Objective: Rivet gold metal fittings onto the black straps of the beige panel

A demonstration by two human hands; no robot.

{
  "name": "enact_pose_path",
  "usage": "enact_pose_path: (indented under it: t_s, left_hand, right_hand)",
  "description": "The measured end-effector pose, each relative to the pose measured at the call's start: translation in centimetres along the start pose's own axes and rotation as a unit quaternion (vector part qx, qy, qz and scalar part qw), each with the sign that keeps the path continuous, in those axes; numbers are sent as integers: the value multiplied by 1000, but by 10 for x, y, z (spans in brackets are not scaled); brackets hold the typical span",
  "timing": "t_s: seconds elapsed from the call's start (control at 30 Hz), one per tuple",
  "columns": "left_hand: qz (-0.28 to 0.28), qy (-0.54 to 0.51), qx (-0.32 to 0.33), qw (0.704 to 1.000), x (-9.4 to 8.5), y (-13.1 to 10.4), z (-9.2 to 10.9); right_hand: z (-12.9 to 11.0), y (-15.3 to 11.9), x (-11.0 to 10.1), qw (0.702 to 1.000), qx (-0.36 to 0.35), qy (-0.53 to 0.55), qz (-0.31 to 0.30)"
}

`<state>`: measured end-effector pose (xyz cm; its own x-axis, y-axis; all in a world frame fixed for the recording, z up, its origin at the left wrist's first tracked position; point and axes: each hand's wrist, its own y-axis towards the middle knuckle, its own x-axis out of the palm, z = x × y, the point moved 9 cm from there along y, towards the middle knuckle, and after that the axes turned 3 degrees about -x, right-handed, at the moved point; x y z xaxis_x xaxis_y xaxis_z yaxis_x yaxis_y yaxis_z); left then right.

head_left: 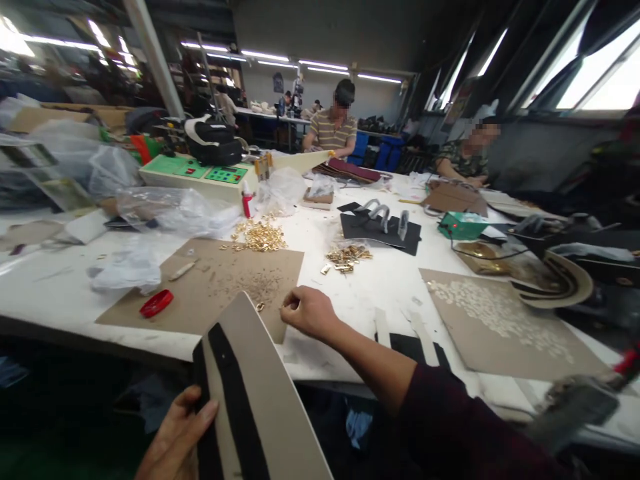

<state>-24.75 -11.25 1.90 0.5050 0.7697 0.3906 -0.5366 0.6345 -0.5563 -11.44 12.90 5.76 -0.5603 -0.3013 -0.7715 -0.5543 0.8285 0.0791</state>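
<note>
Beige panel (273, 393) is standing tilted before the table's (315, 240) near edge, its top corner overlapping a cardboard sheet (280, 273) in my remote view. I'm seeing the left hand (183, 433) clasping its left side between thumb and fingers. The right hand (310, 312) is hovering by the cardboard's right edge, thumb and forefinger curling together; whether they're pinching anything, I'm not managing to tell. Gold pieces (263, 235) are lying across the cardboard's far edge.

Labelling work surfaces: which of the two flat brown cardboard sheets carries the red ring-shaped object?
The left brown cardboard sheet, beside the right hand: the red ring-shaped object lies there. The right sheet carries small pale pieces.
</note>
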Motion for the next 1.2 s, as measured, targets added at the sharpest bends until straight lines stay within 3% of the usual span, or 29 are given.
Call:
enact_pose_path:
  t_s: [0.17,0.23,0.33,0.47,0.57,0.73,1.03,1.2]
  left_hand:
    - [-92,30,-23,995,72,15,-28]
    - [-151,44,-39,987,106,21,-42]
    - [-222,69,-62,971,150,30,-62]
    - [-254,103,-69,959,184,39,-78]
    - [-249,112,-65,960,192,42,-82]
    - [-245,110,-53,962,189,42,-85]
    - [-257,105,-35,960,186,44,-89]
    - [-268,97,-38,958,187,41,-88]
  right_hand:
    - [88,-71,-111,994,62,-30,84]
    - [124,-102,-143,989,96,-52,99]
    - [161,-133,-162,984,126,-74,97]
    - [172,-149,-151,987,120,-78,72]
    - [167,-154,-139,991,94,-82,43]
    - [165,-160,-131,994,56,-97,-9]
    - [176,-154,-129,985,131,-4,-116]
    - [175,-155,-129,987,107,30,-114]
